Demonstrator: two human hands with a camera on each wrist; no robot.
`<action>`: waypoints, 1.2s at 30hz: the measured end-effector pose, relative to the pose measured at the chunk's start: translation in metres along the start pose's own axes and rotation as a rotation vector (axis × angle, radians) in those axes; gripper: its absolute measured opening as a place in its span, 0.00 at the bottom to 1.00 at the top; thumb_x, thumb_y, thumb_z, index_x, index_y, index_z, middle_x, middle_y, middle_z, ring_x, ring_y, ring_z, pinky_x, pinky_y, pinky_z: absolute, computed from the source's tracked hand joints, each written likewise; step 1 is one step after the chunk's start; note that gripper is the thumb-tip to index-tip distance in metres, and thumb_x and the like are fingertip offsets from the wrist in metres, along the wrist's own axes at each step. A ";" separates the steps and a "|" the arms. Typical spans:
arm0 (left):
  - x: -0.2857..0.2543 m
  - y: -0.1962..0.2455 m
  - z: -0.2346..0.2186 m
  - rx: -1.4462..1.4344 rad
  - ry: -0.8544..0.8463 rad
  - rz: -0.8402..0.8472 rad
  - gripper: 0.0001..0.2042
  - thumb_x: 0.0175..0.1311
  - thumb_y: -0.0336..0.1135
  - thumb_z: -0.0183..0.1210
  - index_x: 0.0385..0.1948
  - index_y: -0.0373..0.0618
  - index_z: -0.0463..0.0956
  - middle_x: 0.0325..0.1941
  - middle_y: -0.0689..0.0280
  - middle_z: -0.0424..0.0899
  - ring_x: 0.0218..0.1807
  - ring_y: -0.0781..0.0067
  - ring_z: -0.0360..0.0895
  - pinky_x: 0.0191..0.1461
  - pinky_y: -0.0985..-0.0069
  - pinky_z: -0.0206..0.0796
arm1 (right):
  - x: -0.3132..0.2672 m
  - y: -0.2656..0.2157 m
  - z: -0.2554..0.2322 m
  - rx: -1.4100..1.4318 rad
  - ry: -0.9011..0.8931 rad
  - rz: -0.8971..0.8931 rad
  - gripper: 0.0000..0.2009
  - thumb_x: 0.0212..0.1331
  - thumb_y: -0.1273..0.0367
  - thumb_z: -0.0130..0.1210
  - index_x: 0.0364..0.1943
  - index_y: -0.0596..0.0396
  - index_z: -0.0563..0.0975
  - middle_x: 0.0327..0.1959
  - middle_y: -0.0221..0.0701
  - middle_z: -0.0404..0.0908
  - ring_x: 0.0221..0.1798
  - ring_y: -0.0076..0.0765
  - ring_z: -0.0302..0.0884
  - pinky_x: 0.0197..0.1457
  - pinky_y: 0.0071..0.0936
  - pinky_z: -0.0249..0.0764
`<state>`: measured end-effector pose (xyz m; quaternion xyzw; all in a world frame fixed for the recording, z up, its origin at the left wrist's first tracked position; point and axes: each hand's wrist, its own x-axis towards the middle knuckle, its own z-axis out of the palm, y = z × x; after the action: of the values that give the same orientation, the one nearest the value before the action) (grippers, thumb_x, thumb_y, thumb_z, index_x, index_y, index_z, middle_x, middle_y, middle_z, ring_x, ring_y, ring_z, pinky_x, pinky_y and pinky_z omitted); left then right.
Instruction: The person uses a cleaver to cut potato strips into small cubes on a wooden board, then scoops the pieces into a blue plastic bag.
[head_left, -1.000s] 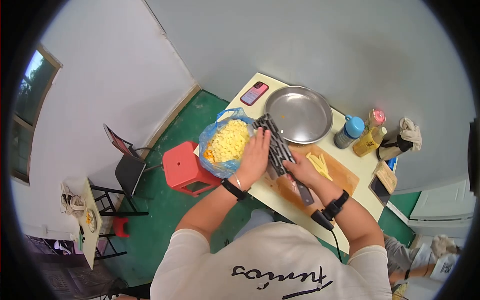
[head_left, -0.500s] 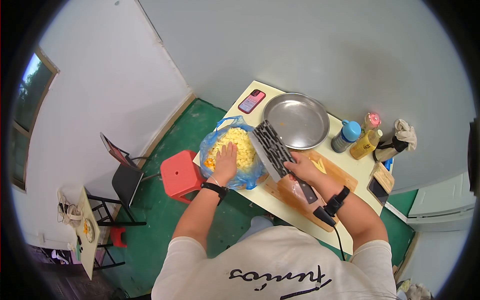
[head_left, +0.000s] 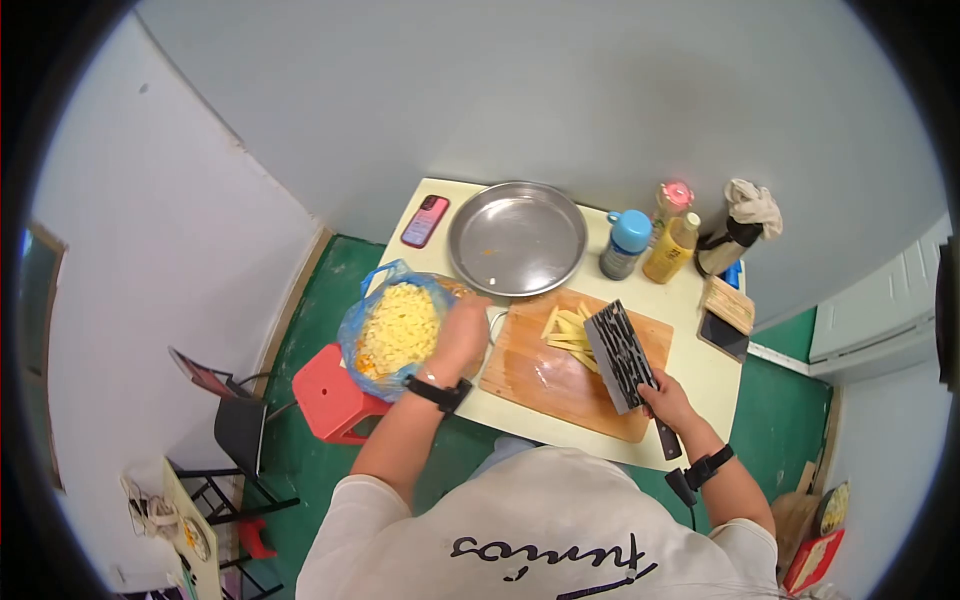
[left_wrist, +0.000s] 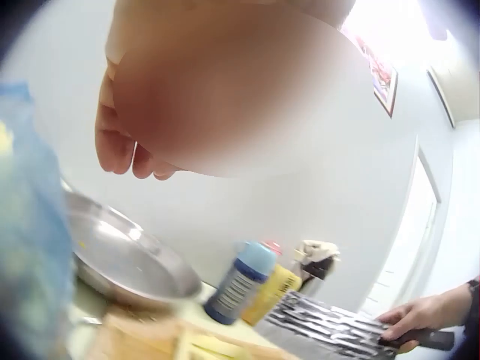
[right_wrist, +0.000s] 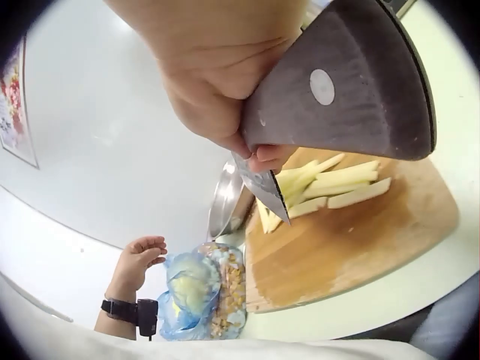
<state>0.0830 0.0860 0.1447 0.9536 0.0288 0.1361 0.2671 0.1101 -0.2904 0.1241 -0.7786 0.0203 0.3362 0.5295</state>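
My right hand (head_left: 670, 402) grips a cleaver (head_left: 620, 356) with a black-patterned blade, held over the right part of a wooden cutting board (head_left: 540, 385). Pale yellow strips (head_left: 570, 336) lie on the board left of the blade; the right wrist view shows the strips (right_wrist: 337, 184) beside the blade's corner. Empty, my left hand (head_left: 462, 338) hovers at the right side of a blue plastic bag (head_left: 352, 325) full of diced pale yellow pieces (head_left: 402, 325). Its fingers look loosely bent in the right wrist view, where the left hand (right_wrist: 136, 262) is raised above the bag.
Behind the board stands a round metal pan (head_left: 518, 240), with a phone (head_left: 425, 221) to its left. A blue-capped bottle (head_left: 625, 245), a yellow bottle (head_left: 672, 250) and a thermos (head_left: 722, 250) stand back right. A red stool (head_left: 335, 395) is beside the table's left end.
My left hand has moved from the cleaver blade onto the diced pieces, then off to the bag's right side. The cleaver has moved right, uncovering more of the board and strips. The head view has shifted.
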 end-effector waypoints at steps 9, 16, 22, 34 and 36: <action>0.023 0.007 0.182 -0.070 -0.150 -0.182 0.11 0.53 0.29 0.51 0.37 0.37 0.74 0.38 0.47 0.78 0.45 0.47 0.73 0.50 0.59 0.65 | -0.032 0.055 -0.014 -0.148 0.042 0.021 0.05 0.59 0.69 0.50 0.35 0.56 0.71 0.19 0.27 0.72 0.17 0.20 0.69 0.20 0.22 0.68; 0.003 0.014 0.154 0.018 -0.270 -0.333 0.10 0.54 0.32 0.53 0.35 0.36 0.74 0.36 0.45 0.78 0.40 0.45 0.75 0.44 0.57 0.67 | -0.028 0.060 -0.008 -0.559 0.017 -0.274 0.08 0.58 0.65 0.50 0.33 0.55 0.72 0.31 0.45 0.77 0.37 0.56 0.73 0.38 0.44 0.70; -0.062 0.006 0.162 -0.758 -0.520 -0.753 0.04 0.57 0.28 0.55 0.29 0.39 0.71 0.19 0.64 0.73 0.19 0.69 0.75 0.22 0.75 0.69 | -0.013 0.044 0.016 -0.727 0.061 -0.328 0.06 0.57 0.69 0.46 0.36 0.56 0.68 0.30 0.45 0.76 0.35 0.54 0.75 0.36 0.45 0.71; -0.083 0.001 0.185 -0.386 -0.318 -0.479 0.07 0.49 0.31 0.59 0.22 0.41 0.70 0.19 0.56 0.75 0.24 0.56 0.76 0.28 0.66 0.66 | 0.013 0.026 0.040 -1.008 -0.126 -0.429 0.08 0.53 0.76 0.43 0.38 0.57 0.66 0.35 0.47 0.75 0.33 0.52 0.77 0.35 0.43 0.73; -0.085 0.000 0.187 -0.374 -0.336 -0.511 0.07 0.48 0.31 0.60 0.23 0.41 0.71 0.21 0.56 0.76 0.27 0.54 0.76 0.31 0.65 0.67 | 0.017 0.029 0.045 -0.984 -0.095 -0.442 0.07 0.54 0.74 0.43 0.38 0.57 0.66 0.34 0.45 0.75 0.33 0.52 0.77 0.34 0.43 0.73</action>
<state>0.0529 -0.0185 -0.0298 0.8593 0.1966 -0.0909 0.4634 0.0896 -0.2602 0.0815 -0.9042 -0.3277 0.2216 0.1609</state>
